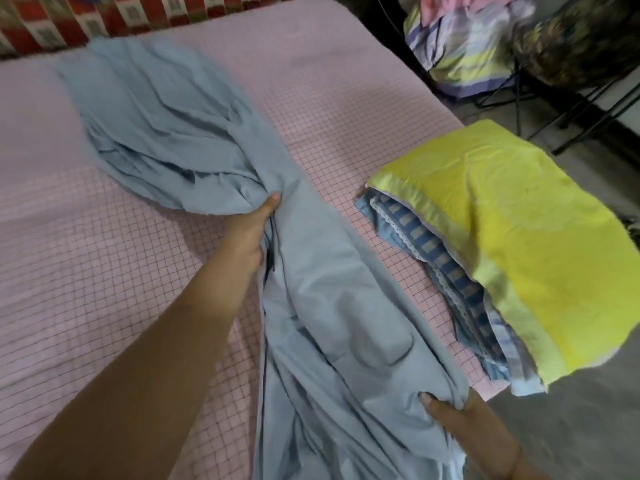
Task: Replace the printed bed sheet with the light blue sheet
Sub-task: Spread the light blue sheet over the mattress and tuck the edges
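The light blue sheet [166, 133] lies bunched in a long twisted band across the pink checked mattress [86, 237], from the far left down to the near edge. My left hand [252, 230] grips a gathered fold in the middle of the band, with the arm stretched out over the mattress. My right hand [450, 414] grips the sheet's near end at the mattress's front edge. No printed sheet lies spread on the bed.
A pile of folded linens with a yellow-green cloth [519, 237] on top sits on the mattress's right corner. A red and white patterned fabric [104, 15] runs along the far side. Bundled bedding [467, 53] rests on a black stand on the floor at the right.
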`<state>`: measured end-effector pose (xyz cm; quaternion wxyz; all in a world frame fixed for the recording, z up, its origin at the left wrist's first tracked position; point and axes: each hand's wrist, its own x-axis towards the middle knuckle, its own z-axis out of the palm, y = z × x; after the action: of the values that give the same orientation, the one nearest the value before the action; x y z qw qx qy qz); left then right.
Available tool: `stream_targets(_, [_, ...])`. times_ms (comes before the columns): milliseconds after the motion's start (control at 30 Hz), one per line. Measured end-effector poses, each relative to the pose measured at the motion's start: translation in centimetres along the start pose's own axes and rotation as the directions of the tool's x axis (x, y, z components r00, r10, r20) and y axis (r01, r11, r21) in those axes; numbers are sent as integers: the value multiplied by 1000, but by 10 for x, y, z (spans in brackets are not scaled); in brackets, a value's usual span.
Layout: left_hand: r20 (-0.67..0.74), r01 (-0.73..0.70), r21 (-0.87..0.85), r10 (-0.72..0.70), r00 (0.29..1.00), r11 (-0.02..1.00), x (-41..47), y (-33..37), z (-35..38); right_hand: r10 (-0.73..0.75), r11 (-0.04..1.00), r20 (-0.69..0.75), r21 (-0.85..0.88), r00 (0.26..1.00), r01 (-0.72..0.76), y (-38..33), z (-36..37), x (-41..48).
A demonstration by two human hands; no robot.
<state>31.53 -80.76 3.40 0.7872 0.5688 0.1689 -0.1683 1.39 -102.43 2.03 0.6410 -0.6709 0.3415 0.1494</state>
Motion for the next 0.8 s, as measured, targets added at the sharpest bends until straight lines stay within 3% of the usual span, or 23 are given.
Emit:
stream_targets(100, [29, -96, -19, 96, 995, 995, -21, 55, 9, -97, 995, -63, -13, 993, 96, -65, -12, -21])
stream_targets(200, [39, -219, -21, 220, 975, 975, -45, 115, 16, -315, 948, -19, -45, 949, 314, -126, -28, -41])
stream_targets(367, [35, -369, -15, 370, 928, 929, -103, 220, 32, -656, 755, 33, 3, 754, 656, -256, -37, -94])
stream_targets(500, [-12, -500, 28, 500, 866, 866, -153, 298, 37, -821, 567, 82, -2, 565, 824, -373, -37, -138])
stream_targets(633, [21, -632, 22, 632, 775, 774, -197, 356, 20, -885, 426, 157, -108, 439, 898, -479, -21, -178])
stream_targets(800, [-94, -693, 54, 694, 713, 719, -251, 405, -11, -878, 295, 331, -198, 347, 935, -566, 9, -210])
